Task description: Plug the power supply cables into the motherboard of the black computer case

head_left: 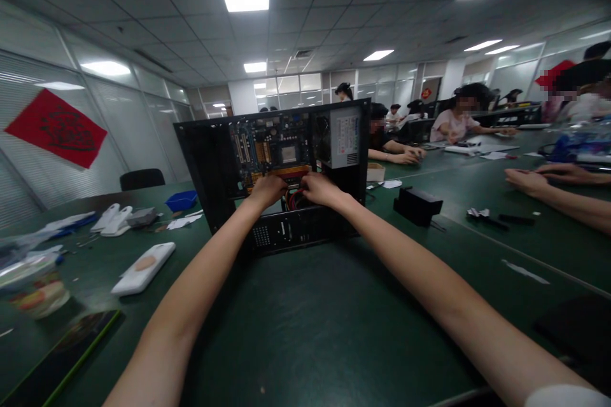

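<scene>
An open black computer case stands on the green table, its motherboard and grey power supply showing. Both my arms reach into it. My left hand is closed at the lower edge of the motherboard. My right hand is closed beside it, just above a bundle of red and dark cables. What each hand grips is hidden by the fingers.
A white phone-like case, white parts, a blue tray and a plastic tub lie at left. A black box sits at right. Other people work along the far and right sides; another person's forearms rest nearby.
</scene>
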`<state>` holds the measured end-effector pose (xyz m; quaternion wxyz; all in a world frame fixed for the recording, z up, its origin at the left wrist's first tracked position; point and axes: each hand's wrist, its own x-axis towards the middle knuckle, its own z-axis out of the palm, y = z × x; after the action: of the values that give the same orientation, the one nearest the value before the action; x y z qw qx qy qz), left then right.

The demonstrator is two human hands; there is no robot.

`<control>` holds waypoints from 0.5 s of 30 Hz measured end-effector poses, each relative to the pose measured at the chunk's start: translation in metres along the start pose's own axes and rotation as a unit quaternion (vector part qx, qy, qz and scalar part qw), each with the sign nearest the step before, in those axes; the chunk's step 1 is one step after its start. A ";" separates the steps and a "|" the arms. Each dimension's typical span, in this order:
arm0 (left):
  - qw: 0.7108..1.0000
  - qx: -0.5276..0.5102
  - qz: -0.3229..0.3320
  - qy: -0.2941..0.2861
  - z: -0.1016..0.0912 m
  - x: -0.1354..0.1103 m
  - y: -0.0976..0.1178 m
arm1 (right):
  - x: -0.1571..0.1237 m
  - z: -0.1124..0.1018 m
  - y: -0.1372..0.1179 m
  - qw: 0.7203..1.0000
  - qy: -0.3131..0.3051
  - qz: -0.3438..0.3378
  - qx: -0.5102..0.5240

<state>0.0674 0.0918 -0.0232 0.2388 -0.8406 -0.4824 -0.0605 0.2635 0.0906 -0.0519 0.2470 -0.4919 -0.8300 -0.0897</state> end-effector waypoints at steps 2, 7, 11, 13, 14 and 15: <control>1.000 -0.004 -0.009 0.001 0.000 0.000 0.001 | -0.004 -0.007 -0.006 0.999 0.037 -0.006 -0.012; 1.000 -0.007 -0.029 -0.002 0.000 -0.002 0.001 | -0.020 -0.033 -0.032 0.982 0.112 -0.087 -0.125; 1.000 0.002 -0.015 -0.008 0.000 -0.002 0.001 | -0.040 -0.050 -0.045 0.974 0.089 -0.119 -0.171; 1.000 0.003 -0.015 -0.006 0.000 -0.001 0.003 | -0.054 -0.061 -0.039 0.973 0.091 -0.148 -0.151; 1.000 0.002 -0.017 -0.008 0.000 0.000 0.003 | -0.061 -0.069 -0.033 0.973 0.102 -0.159 -0.131; 1.000 0.000 -0.020 -0.011 0.001 0.001 0.004 | -0.068 -0.079 -0.023 0.973 0.124 -0.160 -0.106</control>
<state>0.0712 0.0911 -0.0247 0.2320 -0.8317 -0.5013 -0.0560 0.2960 -0.0050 -0.0153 0.2767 -0.3608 -0.8467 -0.2764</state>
